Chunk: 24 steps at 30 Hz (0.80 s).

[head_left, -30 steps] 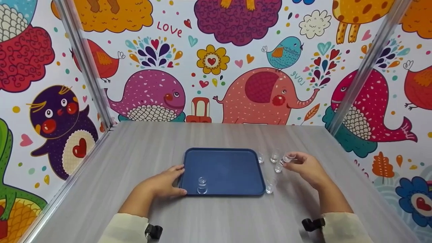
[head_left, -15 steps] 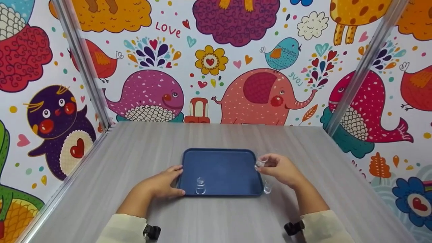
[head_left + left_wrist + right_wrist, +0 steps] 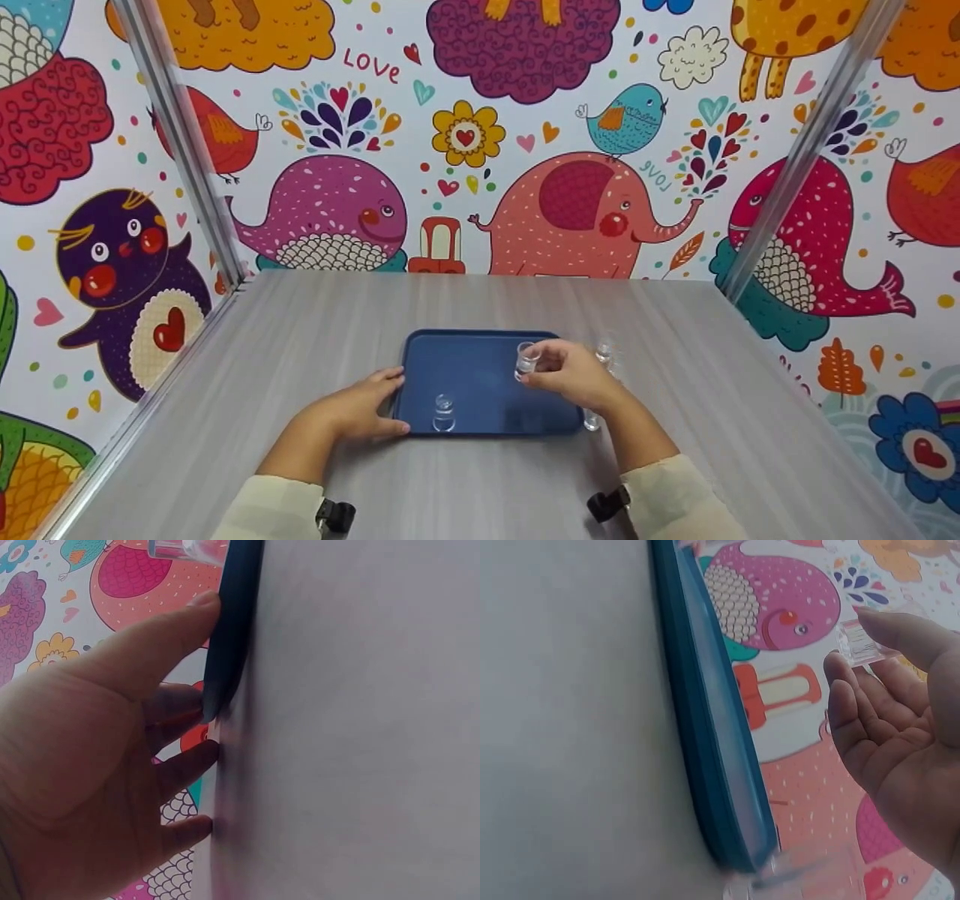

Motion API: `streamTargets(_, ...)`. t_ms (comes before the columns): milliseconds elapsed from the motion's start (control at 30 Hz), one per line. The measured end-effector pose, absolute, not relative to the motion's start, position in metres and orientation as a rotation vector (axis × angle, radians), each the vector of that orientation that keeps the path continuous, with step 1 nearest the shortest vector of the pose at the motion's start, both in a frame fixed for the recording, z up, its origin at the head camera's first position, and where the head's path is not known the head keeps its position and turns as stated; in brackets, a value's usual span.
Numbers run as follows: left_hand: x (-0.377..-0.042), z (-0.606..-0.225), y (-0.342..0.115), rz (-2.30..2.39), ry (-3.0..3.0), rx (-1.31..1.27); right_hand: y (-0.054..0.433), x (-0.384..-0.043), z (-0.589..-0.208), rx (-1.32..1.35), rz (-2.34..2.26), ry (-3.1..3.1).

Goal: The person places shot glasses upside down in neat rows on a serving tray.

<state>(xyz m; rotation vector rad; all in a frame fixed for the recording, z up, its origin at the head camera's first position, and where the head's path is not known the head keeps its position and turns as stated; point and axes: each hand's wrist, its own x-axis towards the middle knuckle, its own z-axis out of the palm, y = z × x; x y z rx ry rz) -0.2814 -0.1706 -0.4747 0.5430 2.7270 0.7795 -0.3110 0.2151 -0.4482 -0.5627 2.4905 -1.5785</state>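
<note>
A blue tray lies on the table. At its near left corner my left hand rests against the rim, thumb and fingers fairly straight, as the left wrist view also shows along the tray's edge. Over the tray's right half, my right hand pinches a small clear shot glass between thumb and fingertips. The right wrist view shows this glass held above the tray. One clear glass stands on the tray near its front left.
Right of the tray stand more clear glasses, one near the back and another by the front right corner, partly hidden by my right arm. Patterned walls with metal posts enclose the grey table.
My right hand has carried a glass leftward from the group beside the tray to above the tray. The left hand has stayed at the tray's corner.
</note>
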Motion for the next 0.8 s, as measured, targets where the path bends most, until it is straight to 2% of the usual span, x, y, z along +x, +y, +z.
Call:
streamTargets(367,-0.278,-0.472,-0.168,0.785,2.726,0.531,0.173,-0.313,-0.444,-0.670,-1.589,2.444)
streamTargets(800,-0.281,-0.473,-0.169,0.771,2.729,0.527,0.166,-0.307,-0.447,-0.673,-1.515,2.532)
